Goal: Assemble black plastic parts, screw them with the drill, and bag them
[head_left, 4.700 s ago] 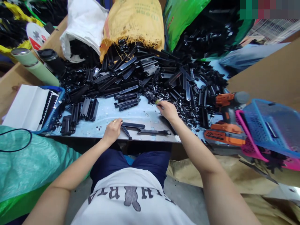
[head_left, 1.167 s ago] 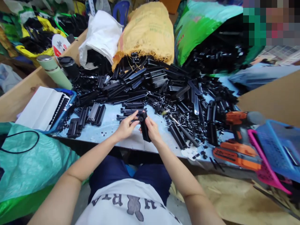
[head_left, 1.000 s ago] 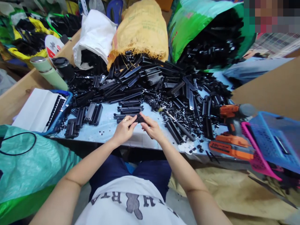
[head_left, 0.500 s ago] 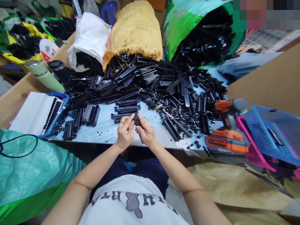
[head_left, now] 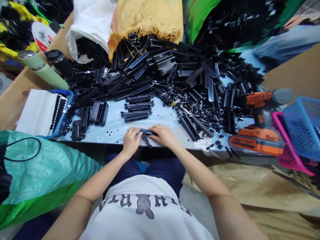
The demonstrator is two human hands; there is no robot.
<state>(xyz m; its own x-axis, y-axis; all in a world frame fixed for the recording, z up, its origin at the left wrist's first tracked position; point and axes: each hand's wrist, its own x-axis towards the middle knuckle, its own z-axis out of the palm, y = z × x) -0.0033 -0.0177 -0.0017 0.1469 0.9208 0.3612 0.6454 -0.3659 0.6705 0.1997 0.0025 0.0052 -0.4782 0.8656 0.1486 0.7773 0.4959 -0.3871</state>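
Between my two hands is a black plastic hinged part [head_left: 148, 132], one arm lying crosswise and another angled down toward me. My left hand [head_left: 131, 140] pinches its left end near the joint. The fingers of my right hand [head_left: 163, 135] are closed on its right end. Just beyond my hands, a short row of assembled black parts [head_left: 136, 115] lies on the blue table surface [head_left: 112, 128]. Small screws and black bits [head_left: 197, 116] are scattered to the right, beside a screwdriver-like rod [head_left: 185, 110].
A big heap of black plastic pieces [head_left: 140, 71] spills from a yellow sack [head_left: 150, 20] at the back. An orange cordless drill [head_left: 260, 140] stands right, beside a blue basket [head_left: 305, 123]. Left are a green flask [head_left: 47, 71] and a tray of white card [head_left: 35, 111].
The black part has turned from pointing mostly toward me to lying crosswise, with its two arms spread apart. My right hand has moved to its right end. The view has tilted down.
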